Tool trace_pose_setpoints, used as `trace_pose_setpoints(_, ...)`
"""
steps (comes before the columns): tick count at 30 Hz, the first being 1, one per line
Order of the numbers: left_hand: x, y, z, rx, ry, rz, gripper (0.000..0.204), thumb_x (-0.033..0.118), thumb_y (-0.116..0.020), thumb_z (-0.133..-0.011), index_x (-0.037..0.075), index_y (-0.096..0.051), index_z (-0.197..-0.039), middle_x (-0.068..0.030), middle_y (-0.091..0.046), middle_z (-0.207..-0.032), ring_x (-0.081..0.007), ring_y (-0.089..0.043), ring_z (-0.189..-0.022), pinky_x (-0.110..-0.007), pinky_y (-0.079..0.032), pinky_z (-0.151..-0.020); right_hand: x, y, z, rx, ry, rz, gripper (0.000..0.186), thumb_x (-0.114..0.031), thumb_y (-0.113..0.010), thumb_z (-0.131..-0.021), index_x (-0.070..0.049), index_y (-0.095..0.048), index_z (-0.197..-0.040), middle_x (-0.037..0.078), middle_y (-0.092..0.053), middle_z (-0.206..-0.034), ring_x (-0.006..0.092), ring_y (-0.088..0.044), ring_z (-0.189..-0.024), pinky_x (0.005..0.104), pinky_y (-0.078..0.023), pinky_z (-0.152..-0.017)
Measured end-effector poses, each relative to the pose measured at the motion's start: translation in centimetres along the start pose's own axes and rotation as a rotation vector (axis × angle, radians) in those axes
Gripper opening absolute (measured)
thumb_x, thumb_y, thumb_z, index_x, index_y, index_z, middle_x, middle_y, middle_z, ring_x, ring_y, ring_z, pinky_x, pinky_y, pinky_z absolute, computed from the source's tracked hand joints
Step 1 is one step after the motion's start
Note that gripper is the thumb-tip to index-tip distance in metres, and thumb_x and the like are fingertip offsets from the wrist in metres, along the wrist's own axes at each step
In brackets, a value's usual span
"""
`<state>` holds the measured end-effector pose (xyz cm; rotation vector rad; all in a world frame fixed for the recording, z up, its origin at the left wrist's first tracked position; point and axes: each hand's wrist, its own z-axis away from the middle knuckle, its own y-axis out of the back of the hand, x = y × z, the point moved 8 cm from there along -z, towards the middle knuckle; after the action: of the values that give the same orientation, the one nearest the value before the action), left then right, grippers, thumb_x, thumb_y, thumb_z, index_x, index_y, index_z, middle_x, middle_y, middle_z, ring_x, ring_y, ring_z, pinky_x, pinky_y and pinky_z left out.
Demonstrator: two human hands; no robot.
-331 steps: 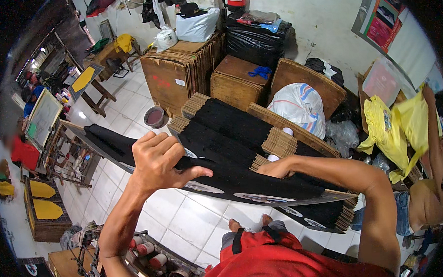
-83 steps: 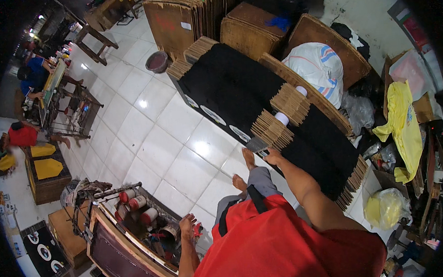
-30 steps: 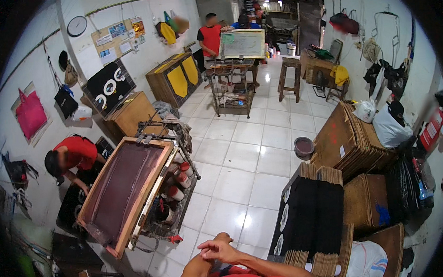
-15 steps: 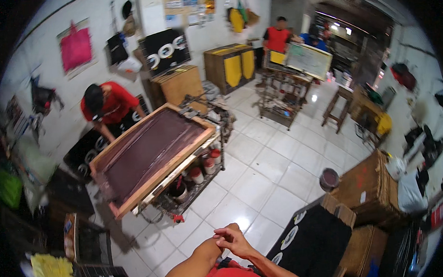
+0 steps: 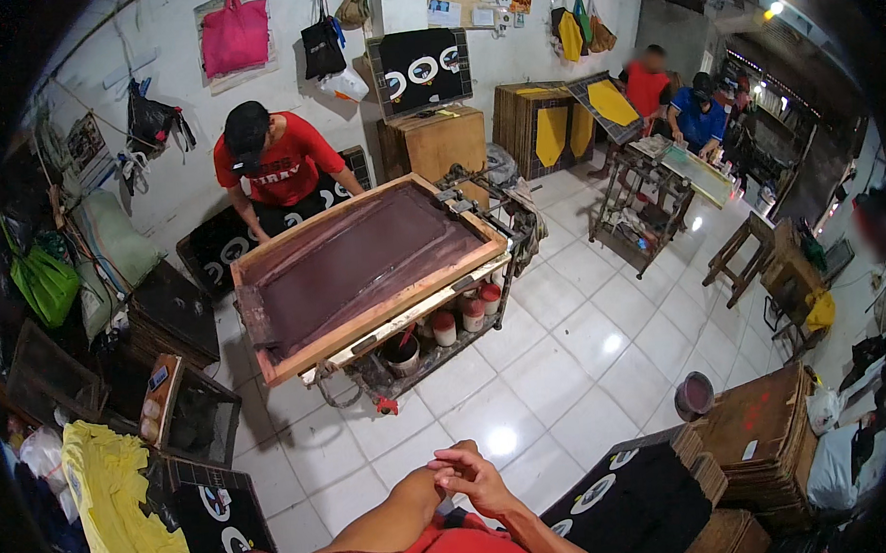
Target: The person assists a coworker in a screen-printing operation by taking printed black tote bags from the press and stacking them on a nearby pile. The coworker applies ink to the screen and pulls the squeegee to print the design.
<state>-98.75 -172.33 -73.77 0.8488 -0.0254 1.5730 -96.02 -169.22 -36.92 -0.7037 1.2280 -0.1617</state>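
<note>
My forearms reach up from the lower edge and meet at the middle. My right hand (image 5: 473, 481) lies over my left hand (image 5: 458, 447), fingers loosely stretched and thumb apart, with nothing visible in it. My left hand's fingers are mostly hidden behind it. Beyond them stands a screen-printing table with a wooden-framed screen (image 5: 279, 357), its mesh smeared with dark purplish ink. Behind that table a person in a red shirt (image 5: 284, 157) bends over, hands near a black printed panel (image 5: 205, 267).
Ink pots (image 5: 444, 328) sit on the shelf under the table. To my right are black printed cloth (image 5: 640, 506), stacked boards (image 5: 757, 430) and a bucket (image 5: 694, 396). Yellow cloth (image 5: 114, 504) lies at left. Two people work at a far table near a stool (image 5: 741, 259).
My view has turned left, shifting the room rightward. At the far table, the pale screen is lower and a board with a yellow panel is raised. My hands stay together.
</note>
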Motion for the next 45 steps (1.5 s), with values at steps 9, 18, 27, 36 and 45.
trace_pose_setpoints(9, 3.5, 4.4, 0.3, 0.142, -0.093, 0.215, 0.047, 0.03, -0.065, -0.074, -0.003, -0.059, -0.107, -0.0176, -0.062, -0.103, -0.0234, -0.062, -0.09, -0.033, -0.049, -0.079, 8.1, 13.6, 4.2, 0.38, -0.147, 0.781, 0.041, -0.01, -0.062, -0.079, 0.0, -0.05, -0.117, 0.015, -0.059, -0.107, 0.0221, -0.06, -0.094, 0.0331, -0.049, -0.08)
trace_pose_setpoints(18, -15.1, -4.5, 10.2, -0.135, 0.111, -0.478, 0.048, 0.049, -0.049, -0.075, 0.005, -0.067, -0.076, -0.0158, -0.064, -0.074, -0.0264, -0.062, -0.069, -0.04, -0.047, -0.061, 25.7, 31.3, 28.2, 1.037, -0.684, 0.826, 0.041, -0.026, -0.067, -0.067, -0.001, -0.063, -0.1, 0.019, -0.063, -0.095, 0.0299, -0.061, -0.091, 0.035, -0.048, -0.078)
trace_pose_setpoints(27, -18.3, -8.9, 11.4, 0.031, 0.052, -0.256, 0.045, 0.046, -0.055, -0.068, 0.003, -0.066, -0.073, -0.0185, -0.063, -0.071, -0.0297, -0.061, -0.066, -0.041, -0.045, -0.056, 37.7, 29.9, 34.8, 0.94, -0.819, 0.876, 0.033, -0.032, -0.061, -0.068, -0.007, -0.067, -0.088, 0.013, -0.066, -0.089, 0.0278, -0.063, -0.084, 0.0348, -0.049, -0.077)
trace_pose_setpoints(36, -7.6, -2.5, 7.6, 0.163, 0.146, 0.194, 0.023, 0.028, -0.061, -0.075, 0.005, -0.064, -0.073, -0.0072, -0.063, -0.074, -0.0169, -0.056, -0.063, -0.032, -0.046, -0.058, 31.5, 30.9, 28.8, 1.073, -0.567, 0.38, 0.018, -0.006, -0.06, -0.075, -0.001, -0.062, -0.092, 0.012, -0.064, -0.076, 0.0198, -0.062, -0.066, 0.0321, -0.05, -0.057)
trace_pose_setpoints(45, -6.1, -3.9, 8.8, 0.17, 0.186, 0.08, 0.038, 0.038, -0.059, -0.077, 0.008, -0.066, -0.099, -0.0085, -0.065, -0.097, -0.0192, -0.061, -0.091, -0.029, -0.046, -0.081, 32.2, 35.8, 32.6, 1.243, -0.579, 0.272, 0.022, -0.01, -0.066, -0.071, -0.003, -0.065, -0.092, 0.011, -0.065, -0.073, 0.0165, -0.061, -0.058, 0.0301, -0.048, -0.051)
